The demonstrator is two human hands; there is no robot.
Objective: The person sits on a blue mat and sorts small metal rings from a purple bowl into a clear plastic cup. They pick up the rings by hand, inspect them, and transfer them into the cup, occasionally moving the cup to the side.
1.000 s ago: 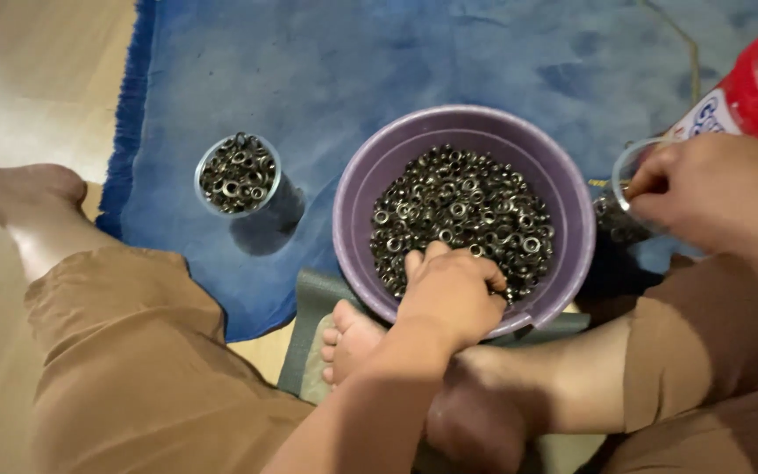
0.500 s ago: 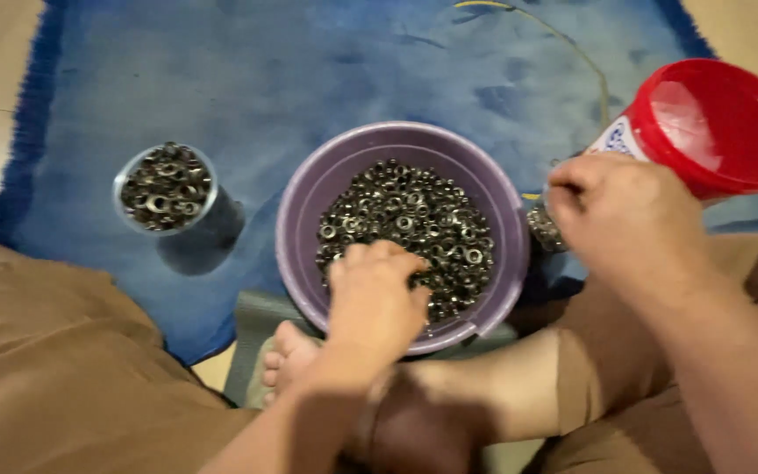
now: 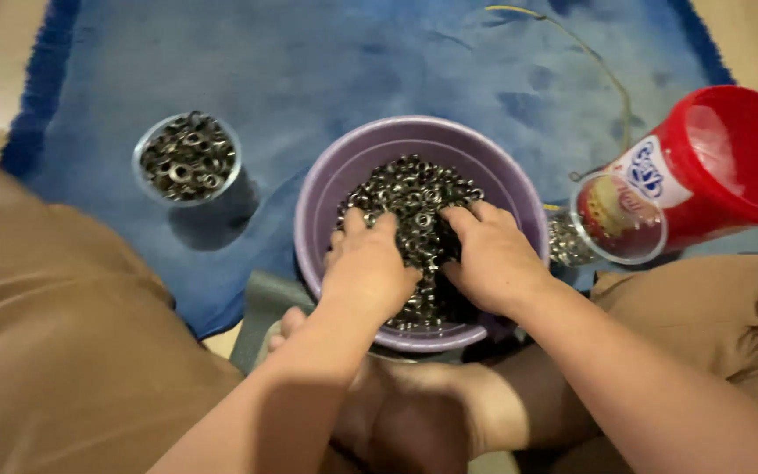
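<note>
**Metal eyelets in purple bowl, both hands engaged**

Purple plastic bowl (image 3: pixel 326 189) sits on a blue rug (image 3: pixel 309 61), directly ahead of the seated person's crossed legs. It holds a heap of small dark metal eyelets (image 3: pixel 414 197). Left hand (image 3: pixel 366 268) lies palm down on the heap, fingers curled into the pieces; whether it grips any cannot be told. Right hand (image 3: pixel 493 254) rests just beside it, palm down, fingers bent and pressed into the same heap; its grip cannot be told either. Beyond the left hand, well apart, stands a small round tin (image 3: pixel 188 158) filled with eyelets. Beside the right hand lies a red-lidded jar (image 3: pixel 704 171) on its side, with a clear container of eyelets (image 3: pixel 568 241) touching the bowl's rim.
</note>
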